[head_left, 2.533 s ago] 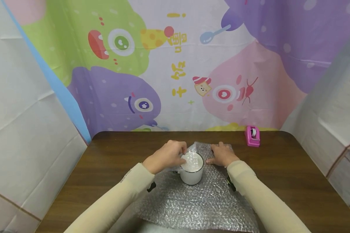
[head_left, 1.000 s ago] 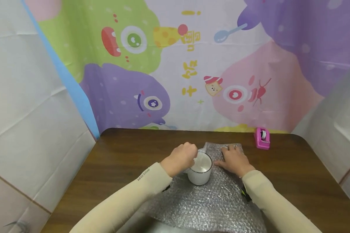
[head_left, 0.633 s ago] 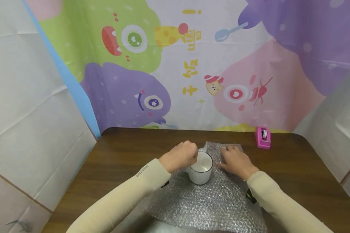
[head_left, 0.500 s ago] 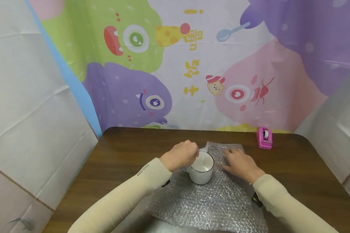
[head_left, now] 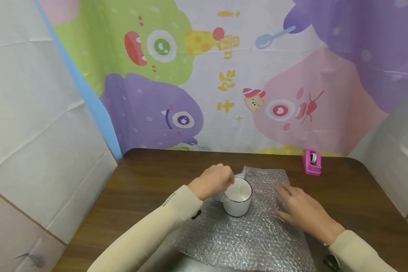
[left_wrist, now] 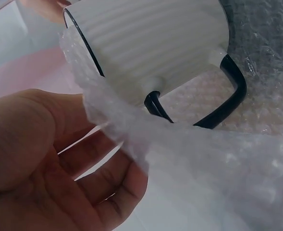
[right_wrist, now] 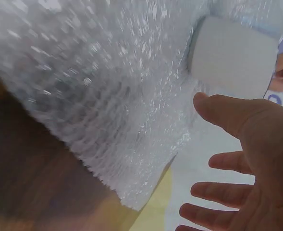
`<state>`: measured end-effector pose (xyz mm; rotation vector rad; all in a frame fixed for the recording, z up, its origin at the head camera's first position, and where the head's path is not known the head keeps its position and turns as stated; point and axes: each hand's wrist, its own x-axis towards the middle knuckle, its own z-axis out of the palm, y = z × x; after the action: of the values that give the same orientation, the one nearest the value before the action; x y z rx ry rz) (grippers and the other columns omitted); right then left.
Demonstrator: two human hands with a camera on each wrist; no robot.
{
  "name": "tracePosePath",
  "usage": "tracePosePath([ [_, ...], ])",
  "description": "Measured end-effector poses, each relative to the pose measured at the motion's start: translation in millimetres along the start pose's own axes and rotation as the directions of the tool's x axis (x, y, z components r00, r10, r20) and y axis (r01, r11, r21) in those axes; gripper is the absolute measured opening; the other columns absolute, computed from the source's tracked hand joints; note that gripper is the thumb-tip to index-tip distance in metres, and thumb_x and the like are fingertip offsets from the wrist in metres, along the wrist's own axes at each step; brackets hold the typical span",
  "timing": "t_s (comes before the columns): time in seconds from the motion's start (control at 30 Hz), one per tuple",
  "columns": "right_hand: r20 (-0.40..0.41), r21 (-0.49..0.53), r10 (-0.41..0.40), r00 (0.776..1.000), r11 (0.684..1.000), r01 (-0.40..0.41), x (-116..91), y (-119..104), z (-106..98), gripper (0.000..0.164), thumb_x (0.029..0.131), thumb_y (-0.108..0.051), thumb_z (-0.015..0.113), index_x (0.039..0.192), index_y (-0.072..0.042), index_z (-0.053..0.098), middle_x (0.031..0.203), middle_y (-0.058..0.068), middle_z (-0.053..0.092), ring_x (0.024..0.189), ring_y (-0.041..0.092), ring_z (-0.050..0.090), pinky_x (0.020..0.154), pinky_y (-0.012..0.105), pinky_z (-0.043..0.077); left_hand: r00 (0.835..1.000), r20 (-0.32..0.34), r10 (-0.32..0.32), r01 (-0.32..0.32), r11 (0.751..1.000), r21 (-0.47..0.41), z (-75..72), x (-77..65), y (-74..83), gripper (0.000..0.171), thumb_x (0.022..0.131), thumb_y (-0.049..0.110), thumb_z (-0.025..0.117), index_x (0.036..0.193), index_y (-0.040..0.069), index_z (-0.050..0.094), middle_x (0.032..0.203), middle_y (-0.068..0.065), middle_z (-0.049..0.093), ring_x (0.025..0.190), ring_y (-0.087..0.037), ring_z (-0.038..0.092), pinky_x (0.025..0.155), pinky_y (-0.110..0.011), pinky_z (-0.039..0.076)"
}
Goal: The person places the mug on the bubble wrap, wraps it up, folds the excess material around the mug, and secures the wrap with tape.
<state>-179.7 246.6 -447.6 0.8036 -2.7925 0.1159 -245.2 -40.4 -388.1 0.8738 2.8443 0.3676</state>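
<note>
A white ribbed mug with a dark rim stands upright on a sheet of bubble wrap. My left hand is at the mug's left rim, pinching a raised flap of the bubble wrap. In the left wrist view this flap runs up past the dark handle to the rim, partly covering the handle. My right hand hovers over the right side of the sheet, fingers spread and holding nothing. The right wrist view shows its thumb pointing toward the mug.
A pink tape dispenser stands at the back right of the brown wooden table. Behind the table hangs a cartoon-printed curtain. The near part of the bubble wrap reaches the table's front side.
My right hand has moved off the wrap beside the mug, to the right and toward me. My left hand has tucked the flap at the rim and stays there; the mug stands in place.
</note>
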Motion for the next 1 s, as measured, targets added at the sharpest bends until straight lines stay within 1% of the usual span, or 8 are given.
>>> tracePosePath([
  [0.27, -0.038, -0.003, -0.038, 0.999, 0.999, 0.038, -35, -7, -9, 0.091, 0.076, -0.054, 0.086, 0.146, -0.005, 0.054, 0.141, 0.032, 0.055, 0.120, 0.053, 0.060, 0.095, 0.065, 0.051, 1.000, 0.004, -0.010, 0.010, 1.000, 0.001, 0.3, -0.3, -0.7, 0.025, 0.101, 0.005, 0.060, 0.116, 0.012, 0.079, 0.123, -0.004, 0.075, 0.113, -0.021, 0.071, 0.092, -0.031, 0.059],
  [0.47, 0.014, 0.017, -0.008, 1.000, 1.000, 0.008, -64, -13, -6, 0.102, 0.075, -0.075, 0.075, 0.151, -0.013, 0.050, 0.156, 0.029, 0.041, 0.129, 0.052, 0.053, 0.097, 0.070, 0.048, 1.000, 0.000, -0.003, 0.003, 1.000, 0.003, 1.7, -0.4, -0.2, 0.025, 0.102, 0.007, 0.060, 0.116, 0.013, 0.079, 0.124, -0.003, 0.075, 0.111, -0.019, 0.071, 0.092, -0.029, 0.058],
  [0.57, 0.023, 0.063, -0.020, 1.000, 0.998, 0.019, -78, -13, -3, 0.104, 0.075, -0.077, 0.073, 0.155, -0.017, 0.046, 0.162, 0.026, 0.033, 0.133, 0.052, 0.048, 0.118, 0.072, 0.022, 1.000, -0.008, 0.001, -0.001, 1.000, 0.005, 2.3, -1.1, -0.8, 0.024, 0.102, 0.007, 0.060, 0.116, 0.014, 0.079, 0.124, -0.003, 0.075, 0.110, -0.018, 0.072, 0.092, -0.029, 0.058],
  [0.67, -0.003, 0.068, -0.078, 0.997, 0.995, 0.078, -90, -11, 2, 0.112, 0.071, -0.079, 0.074, 0.160, -0.021, 0.038, 0.172, 0.017, 0.013, 0.151, 0.048, 0.024, 0.123, 0.044, -0.019, 1.000, -0.014, 0.001, -0.001, 1.000, 0.008, 2.3, -1.7, -1.9, 0.024, 0.102, 0.007, 0.061, 0.116, 0.013, 0.079, 0.123, -0.003, 0.075, 0.110, -0.019, 0.072, 0.092, -0.029, 0.058],
  [0.73, -0.020, 0.035, -0.124, 0.992, 0.992, 0.125, -97, -9, 5, 0.116, 0.069, -0.081, 0.073, 0.161, -0.023, 0.034, 0.174, 0.009, 0.002, 0.160, 0.035, -0.001, 0.114, 0.024, -0.025, 1.000, -0.016, 0.001, 0.000, 1.000, 0.009, 2.2, -1.7, -2.8, 0.024, 0.102, 0.008, 0.061, 0.116, 0.013, 0.079, 0.123, -0.003, 0.075, 0.110, -0.019, 0.072, 0.091, -0.029, 0.058],
  [0.83, -0.023, -0.028, -0.155, 0.988, 0.988, 0.155, -109, -9, 11, 0.119, 0.066, -0.085, 0.071, 0.161, -0.025, 0.033, 0.174, 0.001, -0.010, 0.153, 0.007, -0.027, 0.113, 0.024, -0.028, 1.000, -0.018, 0.001, -0.001, 1.000, 0.007, 2.6, -1.5, -3.4, 0.024, 0.102, 0.007, 0.061, 0.115, 0.013, 0.079, 0.122, -0.003, 0.075, 0.110, -0.019, 0.072, 0.090, -0.028, 0.059],
  [0.93, 0.028, -0.079, -0.119, 0.993, 0.990, 0.121, -121, -11, 21, 0.107, 0.071, -0.085, 0.066, 0.159, -0.033, 0.035, 0.171, -0.009, -0.021, 0.150, 0.003, -0.032, 0.111, 0.025, -0.031, 1.000, -0.016, 0.001, -0.001, 1.000, 0.003, 3.1, -0.9, -3.7, 0.024, 0.101, 0.006, 0.061, 0.115, 0.013, 0.080, 0.121, -0.003, 0.076, 0.109, -0.019, 0.072, 0.089, -0.028, 0.059],
  [1.0, 0.076, -0.101, -0.076, 0.994, 0.991, 0.084, -129, -11, 30, 0.098, 0.075, -0.086, 0.062, 0.157, -0.037, 0.040, 0.169, -0.015, -0.025, 0.159, 0.018, -0.015, 0.110, 0.025, -0.033, 1.000, -0.014, 0.000, 0.000, 1.000, 0.000, 3.1, -0.7, -3.8, 0.024, 0.101, 0.006, 0.061, 0.115, 0.013, 0.080, 0.120, -0.003, 0.076, 0.109, -0.019, 0.072, 0.088, -0.027, 0.059],
])
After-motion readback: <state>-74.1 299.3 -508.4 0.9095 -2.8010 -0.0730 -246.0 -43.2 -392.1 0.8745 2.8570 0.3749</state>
